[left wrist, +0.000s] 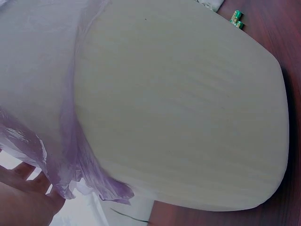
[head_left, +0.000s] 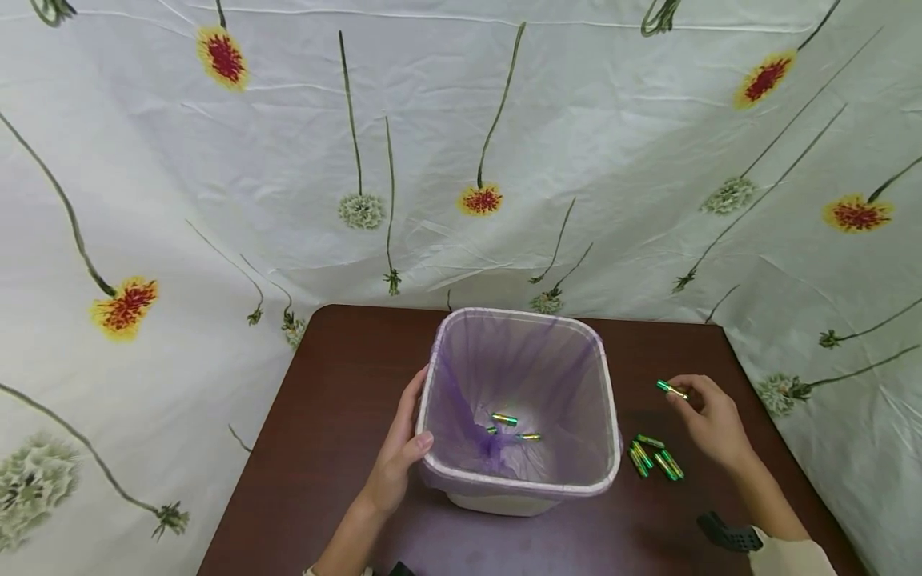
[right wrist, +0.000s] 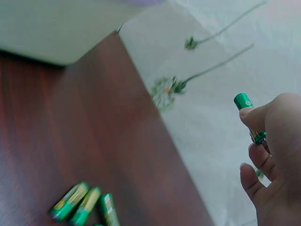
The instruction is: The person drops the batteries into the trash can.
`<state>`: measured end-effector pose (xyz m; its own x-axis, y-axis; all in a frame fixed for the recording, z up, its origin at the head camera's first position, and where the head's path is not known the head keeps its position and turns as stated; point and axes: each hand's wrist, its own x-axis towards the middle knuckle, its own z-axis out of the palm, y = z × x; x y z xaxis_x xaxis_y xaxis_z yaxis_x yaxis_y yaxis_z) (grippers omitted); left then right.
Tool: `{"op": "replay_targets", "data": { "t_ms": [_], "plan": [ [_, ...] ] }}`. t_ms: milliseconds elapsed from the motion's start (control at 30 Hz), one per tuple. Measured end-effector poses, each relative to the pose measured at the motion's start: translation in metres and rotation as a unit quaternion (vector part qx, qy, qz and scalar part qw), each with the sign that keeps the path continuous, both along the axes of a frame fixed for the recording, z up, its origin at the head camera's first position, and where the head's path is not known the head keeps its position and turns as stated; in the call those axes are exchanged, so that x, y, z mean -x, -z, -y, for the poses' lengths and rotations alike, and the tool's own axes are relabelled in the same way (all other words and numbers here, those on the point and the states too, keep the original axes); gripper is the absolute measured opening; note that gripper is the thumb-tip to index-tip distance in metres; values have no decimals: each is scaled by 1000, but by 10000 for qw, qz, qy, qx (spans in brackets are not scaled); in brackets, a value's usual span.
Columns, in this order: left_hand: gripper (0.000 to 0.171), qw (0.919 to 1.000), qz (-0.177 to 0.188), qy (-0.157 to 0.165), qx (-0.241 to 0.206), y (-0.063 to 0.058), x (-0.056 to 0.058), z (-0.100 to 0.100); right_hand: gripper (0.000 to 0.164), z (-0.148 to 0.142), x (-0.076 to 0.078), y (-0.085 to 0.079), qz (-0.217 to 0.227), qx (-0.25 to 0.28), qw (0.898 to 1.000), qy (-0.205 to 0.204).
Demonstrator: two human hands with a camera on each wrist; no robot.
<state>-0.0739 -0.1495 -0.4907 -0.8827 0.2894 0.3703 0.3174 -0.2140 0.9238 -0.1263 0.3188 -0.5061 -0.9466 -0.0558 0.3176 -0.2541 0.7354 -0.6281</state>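
A white trash bin [head_left: 520,490], lined with a thin purple plastic bag [head_left: 533,360], stands mid-table. My left hand [head_left: 396,448] grips its left rim, thumb over the edge and fingers along the outside. The left wrist view shows the hand [left wrist: 28,197] beside the liner's loose edge [left wrist: 94,169]. Above the table, to the right of the bin, my right hand [head_left: 709,416] pinches a green and gold battery [right wrist: 243,101] between thumb and fingers. Several similar batteries [head_left: 651,441] lie on the table below that hand. Three batteries [head_left: 505,419] show at the bottom of the bin.
The dark brown table [head_left: 324,400] has its back edge against a white cloth [head_left: 288,160] printed with flowers, which also hangs along both sides. A black strap [head_left: 727,534] sits at my right wrist, next to a light sleeve [head_left: 788,556].
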Motion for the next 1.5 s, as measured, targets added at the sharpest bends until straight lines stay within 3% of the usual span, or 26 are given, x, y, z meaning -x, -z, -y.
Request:
{"op": "replay_targets", "data": {
  "t_ms": [567,800,967,1133,1500],
  "plan": [
    [77,10000,-38,-2,55,-2,-1,-1,19,48,17,-63,-639,406,9943,-754],
    [77,10000,-40,-38,24,0,-2,0,23,70,23,-96,-963,397,9875,-1181],
    [76,10000,-4,-52,17,0,-4,0,26,86,25,-116,-941,259,9823,-1597],
    [76,10000,10,-64,27,0,-3,0,27,98,29,-126,-825,118,9749,-2066],
    [76,10000,3,-45,-47,0,-3,0,26,130,44,-128,-864,28,9539,-2873]
  ]
}}
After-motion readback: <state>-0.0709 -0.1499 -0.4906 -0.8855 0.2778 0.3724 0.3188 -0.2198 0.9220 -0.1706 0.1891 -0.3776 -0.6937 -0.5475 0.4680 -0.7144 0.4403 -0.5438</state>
